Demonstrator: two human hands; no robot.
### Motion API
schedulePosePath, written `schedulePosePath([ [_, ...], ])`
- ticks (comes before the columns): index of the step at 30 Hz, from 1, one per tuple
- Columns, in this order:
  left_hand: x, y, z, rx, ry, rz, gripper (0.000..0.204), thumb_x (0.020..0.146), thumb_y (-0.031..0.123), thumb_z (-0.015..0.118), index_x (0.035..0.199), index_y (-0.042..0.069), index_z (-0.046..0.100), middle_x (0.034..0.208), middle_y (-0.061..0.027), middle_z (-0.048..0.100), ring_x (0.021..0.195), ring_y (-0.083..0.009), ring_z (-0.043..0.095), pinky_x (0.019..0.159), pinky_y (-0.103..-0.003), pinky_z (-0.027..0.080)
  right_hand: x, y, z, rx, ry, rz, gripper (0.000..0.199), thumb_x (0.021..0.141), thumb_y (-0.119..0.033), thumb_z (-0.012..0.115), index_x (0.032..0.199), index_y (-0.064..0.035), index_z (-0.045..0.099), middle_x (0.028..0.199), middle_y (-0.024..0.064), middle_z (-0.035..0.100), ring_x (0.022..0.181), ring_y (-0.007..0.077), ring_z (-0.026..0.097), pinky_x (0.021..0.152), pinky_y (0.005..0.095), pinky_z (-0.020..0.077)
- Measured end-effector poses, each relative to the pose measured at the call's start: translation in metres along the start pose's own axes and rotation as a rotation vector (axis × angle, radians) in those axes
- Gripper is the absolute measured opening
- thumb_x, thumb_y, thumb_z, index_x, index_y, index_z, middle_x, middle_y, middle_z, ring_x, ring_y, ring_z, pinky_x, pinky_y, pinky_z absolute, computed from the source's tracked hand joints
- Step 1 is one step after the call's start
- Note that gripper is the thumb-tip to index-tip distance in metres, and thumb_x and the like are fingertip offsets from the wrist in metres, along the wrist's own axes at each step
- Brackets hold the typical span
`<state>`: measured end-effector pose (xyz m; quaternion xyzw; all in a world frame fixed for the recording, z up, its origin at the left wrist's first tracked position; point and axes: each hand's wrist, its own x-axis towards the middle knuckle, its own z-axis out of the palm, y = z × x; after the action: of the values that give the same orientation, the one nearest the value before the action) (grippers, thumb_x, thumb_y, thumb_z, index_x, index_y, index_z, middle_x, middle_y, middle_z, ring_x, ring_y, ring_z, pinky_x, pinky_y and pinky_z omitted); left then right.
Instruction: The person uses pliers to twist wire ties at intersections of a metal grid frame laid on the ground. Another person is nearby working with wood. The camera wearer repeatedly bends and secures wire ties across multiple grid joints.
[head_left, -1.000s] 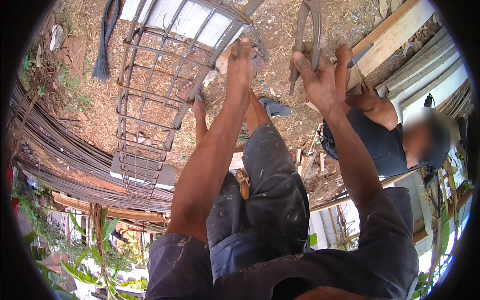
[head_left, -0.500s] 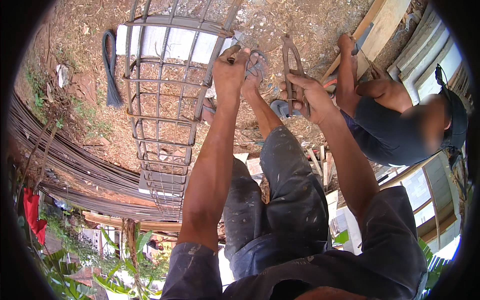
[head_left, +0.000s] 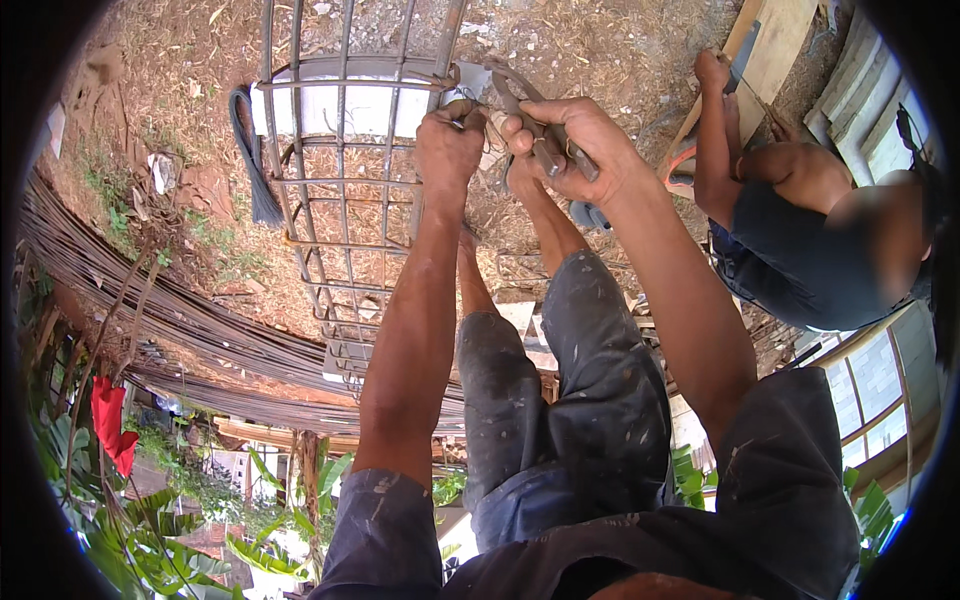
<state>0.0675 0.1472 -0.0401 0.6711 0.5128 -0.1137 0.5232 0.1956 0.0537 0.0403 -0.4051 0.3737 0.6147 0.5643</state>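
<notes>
My left hand (head_left: 448,150) is closed at the right side of a rebar cage (head_left: 350,182), near a corner where a cross tie meets a long bar. What its fingers pinch is too small to make out. In my right hand (head_left: 590,140) is a pair of pincers (head_left: 512,92), its handles in my palm and its jaws pointing up and left, close by the cage bar. The fingertips of both hands nearly meet. A white board (head_left: 372,110) lies beneath the upper part of the cage.
Left of the cage lies a looped bundle of dark tie wire (head_left: 265,200). Long rods (head_left: 150,275) are heaped along the left. On the right a co-worker (head_left: 800,240) grips a handsaw (head_left: 743,55) at a wooden plank (head_left: 785,60). Stacked slabs (head_left: 850,90) stand beyond.
My right hand has brought the pincers left and up, next to my left hand. The left hand has shifted down slightly against the cage bar. The view has also moved a little.
</notes>
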Motion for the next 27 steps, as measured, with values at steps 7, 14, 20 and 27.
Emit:
schedulePosePath([
  [7, -0.005, -0.001, 0.019, -0.268, 0.06, -0.024, 0.022, 0.086, 0.015, 0.062, 0.091, -0.004, 0.07, 0.07, -0.0089, 0.068, 0.063, -0.0111, 0.056, 0.062, -0.028, 0.044, -0.024, -0.002, -0.036, -1.484, 0.271, -0.494, 0.059, 0.081, -0.005, 0.058, 0.139, -0.0119, 0.045, 0.099, 0.0217, 0.066, 0.099, 0.0331, 0.064, 0.087, 0.0421, 0.0487],
  [14, -0.017, 0.012, 0.02, -0.596, 0.026, -0.127, 0.022, 0.086, 0.013, 0.06, 0.095, -0.004, 0.07, 0.075, -0.0087, 0.07, 0.069, -0.0103, 0.059, 0.066, -0.026, 0.046, -0.032, -0.004, -0.025, -2.161, 0.186, -0.558, 0.079, 0.075, -0.005, 0.06, 0.147, -0.0209, 0.034, 0.121, 0.0279, 0.052, 0.11, 0.0478, 0.054, 0.092, 0.0489, 0.0481],
  [20, -0.014, 0.012, 0.019, -0.547, 0.046, -0.13, 0.022, 0.083, 0.012, 0.061, 0.093, -0.005, 0.07, 0.07, -0.0129, 0.069, 0.062, -0.0149, 0.063, 0.061, -0.028, 0.049, -0.035, 0.009, -0.005, -2.406, 0.297, -0.546, 0.075, 0.079, -0.008, 0.057, 0.149, -0.0172, 0.031, 0.119, 0.0348, 0.049, 0.111, 0.0553, 0.05, 0.095, 0.053, 0.0452],
  [27, -0.015, 0.008, 0.011, -0.495, 0.002, -0.101, 0.024, 0.082, 0.018, 0.061, 0.094, 0.001, 0.073, 0.067, -0.0134, 0.068, 0.063, -0.0212, 0.066, 0.064, -0.033, 0.05, -0.04, -0.011, 0.024, -2.029, 0.166, -0.145, 0.078, 0.077, -0.001, 0.049, 0.15, -0.0068, 0.023, 0.128, 0.034, 0.048, 0.121, 0.0423, 0.049, 0.101, 0.0448, 0.0393],
])
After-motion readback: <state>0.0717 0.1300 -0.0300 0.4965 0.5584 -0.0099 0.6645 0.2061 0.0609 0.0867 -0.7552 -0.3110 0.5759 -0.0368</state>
